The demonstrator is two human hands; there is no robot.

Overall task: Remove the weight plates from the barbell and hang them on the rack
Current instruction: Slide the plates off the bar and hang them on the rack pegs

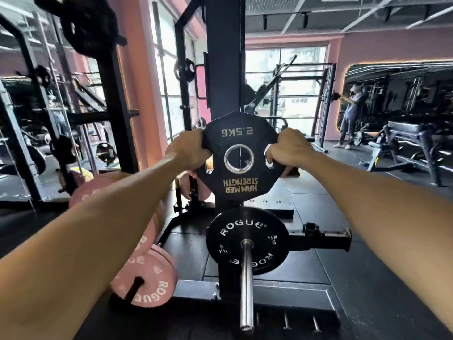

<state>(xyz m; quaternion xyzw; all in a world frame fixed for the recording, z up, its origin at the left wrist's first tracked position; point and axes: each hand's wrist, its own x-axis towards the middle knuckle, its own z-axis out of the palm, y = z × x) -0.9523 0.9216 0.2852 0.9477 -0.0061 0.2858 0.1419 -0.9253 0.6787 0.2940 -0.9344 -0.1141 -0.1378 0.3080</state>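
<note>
I hold a black 2.5 kg plate [239, 143] marked "Hammer Strength" upright in front of the black rack upright [225, 57], its lettering upside down. My left hand [187, 150] grips its left edge and my right hand [286, 149] grips its right edge, fingers through a grip slot. Its steel-ringed centre hole faces me. Below it a black Rogue plate [247, 241] sits on a steel peg [246, 285] that points toward me.
Pink Rogue plates [147, 276] hang on pegs at the lower left of the rack. Another rack [115, 94] stands to the left. A bench [407, 141] and a person [351, 114] are at the far right. Black rubber flooring lies around.
</note>
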